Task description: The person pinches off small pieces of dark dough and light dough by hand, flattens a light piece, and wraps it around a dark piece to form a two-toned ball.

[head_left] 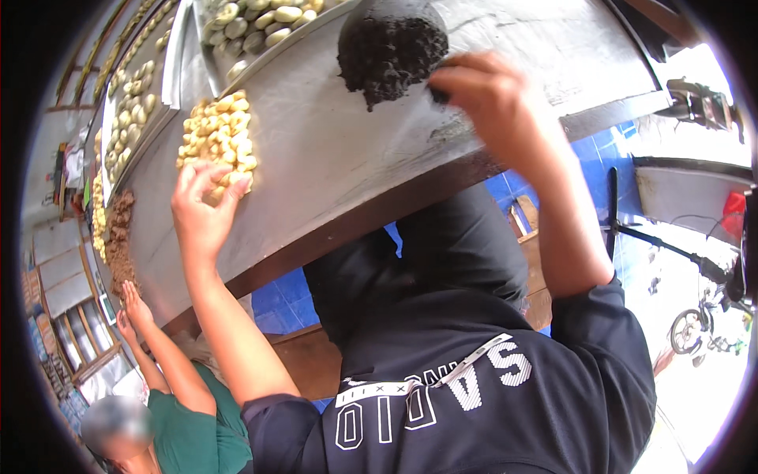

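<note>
At the left, a pile of small pale-yellow balls [215, 130] lies on the metal tabletop. My left hand [207, 197] is at its near end, thumb and fingertips pinched together around a yellow ball at the pile's edge. My right hand [493, 91] is raised over the table, smeared by motion, its fingers closed on a small lump of black paste [438, 94]. Just to its left, a large mass of sticky black paste [391, 59] covers the front of a dark, rounded container or lump.
Metal trays [175, 55] of rounded, greyish-yellow pieces [257, 24] stand at the far left. A co-worker in a green shirt [193, 423] has both hands by a brown crumbly mass [121, 237] at the table's left end. The table's front edge [355, 209] runs before my lap.
</note>
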{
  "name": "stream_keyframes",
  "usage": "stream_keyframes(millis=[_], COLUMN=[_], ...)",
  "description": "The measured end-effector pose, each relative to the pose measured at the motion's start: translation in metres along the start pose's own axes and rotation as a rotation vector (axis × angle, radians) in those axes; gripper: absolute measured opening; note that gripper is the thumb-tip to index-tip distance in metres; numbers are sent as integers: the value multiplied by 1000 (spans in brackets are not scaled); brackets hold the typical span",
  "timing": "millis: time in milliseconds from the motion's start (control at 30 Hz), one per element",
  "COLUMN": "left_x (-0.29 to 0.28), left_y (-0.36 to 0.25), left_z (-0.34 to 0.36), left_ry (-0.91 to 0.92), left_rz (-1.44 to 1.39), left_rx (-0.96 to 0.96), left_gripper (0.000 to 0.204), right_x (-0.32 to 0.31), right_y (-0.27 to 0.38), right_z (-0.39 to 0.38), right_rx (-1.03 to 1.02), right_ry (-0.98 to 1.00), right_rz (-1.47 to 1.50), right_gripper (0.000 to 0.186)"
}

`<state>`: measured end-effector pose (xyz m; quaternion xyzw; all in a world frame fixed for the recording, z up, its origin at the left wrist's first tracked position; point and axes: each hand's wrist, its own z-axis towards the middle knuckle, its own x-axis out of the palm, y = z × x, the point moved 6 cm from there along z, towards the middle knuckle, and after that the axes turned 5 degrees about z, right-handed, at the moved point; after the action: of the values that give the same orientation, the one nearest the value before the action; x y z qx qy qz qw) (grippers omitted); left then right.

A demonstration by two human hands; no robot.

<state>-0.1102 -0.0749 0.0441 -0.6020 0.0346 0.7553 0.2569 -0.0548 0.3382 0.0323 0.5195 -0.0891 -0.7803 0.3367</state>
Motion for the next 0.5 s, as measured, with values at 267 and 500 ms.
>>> stream_keyframes(millis=[267,500], left_x=[19,22], left_y=[27,-66], left_z=[3,-14], left_ry=[59,13], left_rz=[-123,-297], left_rx=[-187,124], left_gripper=[24,14], right_x=[0,38], right_y=[-60,32], right_z=[-9,-10], right_rx=[-76,-254], right_ry=[-13,107], right_rz=[-65,25], right_gripper=[30,25])
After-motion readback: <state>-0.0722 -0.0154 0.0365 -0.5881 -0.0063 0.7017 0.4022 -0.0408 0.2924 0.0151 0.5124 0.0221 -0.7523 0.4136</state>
